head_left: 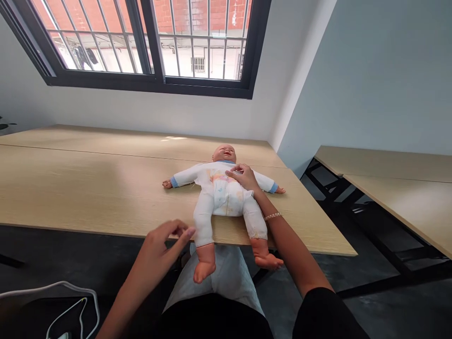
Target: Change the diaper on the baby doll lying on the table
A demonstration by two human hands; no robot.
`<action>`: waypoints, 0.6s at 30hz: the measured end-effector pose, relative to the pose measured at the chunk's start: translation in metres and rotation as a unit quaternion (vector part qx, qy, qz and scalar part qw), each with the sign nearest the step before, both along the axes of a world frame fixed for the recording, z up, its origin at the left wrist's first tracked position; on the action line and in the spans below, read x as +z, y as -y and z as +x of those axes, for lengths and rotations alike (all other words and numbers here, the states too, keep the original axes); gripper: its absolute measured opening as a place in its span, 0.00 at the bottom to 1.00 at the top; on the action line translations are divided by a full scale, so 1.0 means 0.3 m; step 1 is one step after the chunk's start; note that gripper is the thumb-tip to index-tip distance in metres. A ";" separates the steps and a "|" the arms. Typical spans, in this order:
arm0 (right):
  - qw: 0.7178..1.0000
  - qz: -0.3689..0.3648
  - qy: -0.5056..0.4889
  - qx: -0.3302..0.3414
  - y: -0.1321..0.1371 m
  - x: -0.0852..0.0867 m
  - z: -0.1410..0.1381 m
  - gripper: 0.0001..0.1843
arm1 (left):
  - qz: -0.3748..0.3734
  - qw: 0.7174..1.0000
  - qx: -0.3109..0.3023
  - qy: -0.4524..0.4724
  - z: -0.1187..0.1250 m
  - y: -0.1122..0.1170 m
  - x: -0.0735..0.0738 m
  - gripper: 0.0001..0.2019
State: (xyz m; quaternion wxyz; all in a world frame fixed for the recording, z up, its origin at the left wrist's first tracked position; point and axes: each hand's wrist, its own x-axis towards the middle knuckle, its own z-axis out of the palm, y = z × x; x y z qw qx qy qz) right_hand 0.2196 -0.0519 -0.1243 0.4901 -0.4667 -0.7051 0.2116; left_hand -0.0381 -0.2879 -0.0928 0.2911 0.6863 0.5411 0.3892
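Observation:
A baby doll in a white onesie with blue cuffs lies on its back on the wooden table, arms spread, bare feet hanging over the near edge. My right hand rests on the doll's chest with fingers bent, pinching or pressing the cloth there. My left hand hovers at the table's near edge beside the doll's right leg, fingers loosely curled and apart, holding nothing.
A second table stands to the right across a gap with dark floor and black frame legs. A barred window is behind. White cables lie at lower left. My lap is under the doll's feet.

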 end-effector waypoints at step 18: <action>0.982 -0.052 0.119 -0.136 0.124 -0.024 0.270 0.18 | 0.179 0.867 -0.371 -0.280 0.342 -0.655 0.030 0.20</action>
